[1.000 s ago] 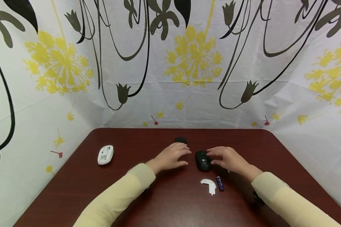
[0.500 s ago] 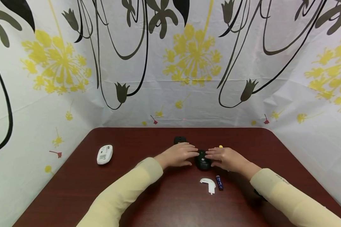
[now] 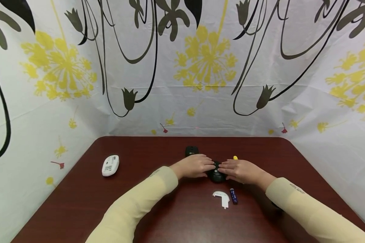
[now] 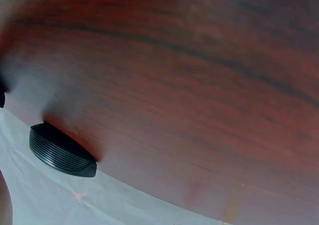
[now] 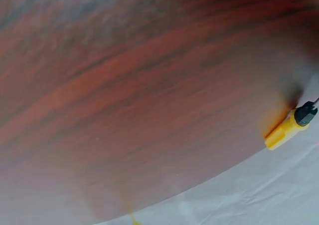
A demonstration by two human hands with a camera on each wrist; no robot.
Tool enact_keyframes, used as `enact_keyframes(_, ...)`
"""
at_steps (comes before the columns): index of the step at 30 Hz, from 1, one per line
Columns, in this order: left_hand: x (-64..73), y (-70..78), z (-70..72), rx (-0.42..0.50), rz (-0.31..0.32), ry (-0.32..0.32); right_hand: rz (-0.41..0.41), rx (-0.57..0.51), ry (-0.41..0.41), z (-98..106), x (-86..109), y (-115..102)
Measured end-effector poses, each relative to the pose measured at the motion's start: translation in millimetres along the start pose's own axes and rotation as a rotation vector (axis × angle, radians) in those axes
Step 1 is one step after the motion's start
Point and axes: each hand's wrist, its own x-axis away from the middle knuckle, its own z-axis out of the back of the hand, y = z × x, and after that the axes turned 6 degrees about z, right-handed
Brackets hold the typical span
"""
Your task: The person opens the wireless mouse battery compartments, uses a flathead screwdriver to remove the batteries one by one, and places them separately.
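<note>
A black computer mouse (image 3: 216, 176) lies on the dark red-brown table (image 3: 170, 216), between the two hands. My left hand (image 3: 193, 166) reaches in from the left, its extended fingertips at the mouse's left side and top. From the other side my right hand (image 3: 238, 171) lays its straight fingers over the mouse's right edge. Much of the mouse's upper surface is hidden under the fingers. Neither wrist view shows this mouse. Nearer to me lie a white curved cover piece (image 3: 223, 198) and a blue battery (image 3: 233, 196).
Behind the left hand sits a second black mouse (image 3: 191, 150); a ribbed black object (image 4: 62, 152) shows in the left wrist view. Beyond the right hand lies a yellow-handled tool (image 5: 286, 130) with a black collar. A white mouse (image 3: 110, 165) lies label side up at the left.
My left hand has moved right, from apart to the black mouse's side. The right hand's fingers have come further over the mouse, and the yellow handle's end has come into sight behind it.
</note>
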Motion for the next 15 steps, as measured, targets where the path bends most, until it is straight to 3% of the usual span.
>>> enact_keyframes(8, -2.6, 0.2, -1.9, 0.026, -0.02, 0.014, 0.074, 0.039, 0.059, -4.9, 2.5, 4.5)
enact_keyframes(15, -2.3, 2.0, -4.4, 0.017, -0.023, 0.037, 0.103, 0.05, 0.051, -7.5, 2.8, 6.6)
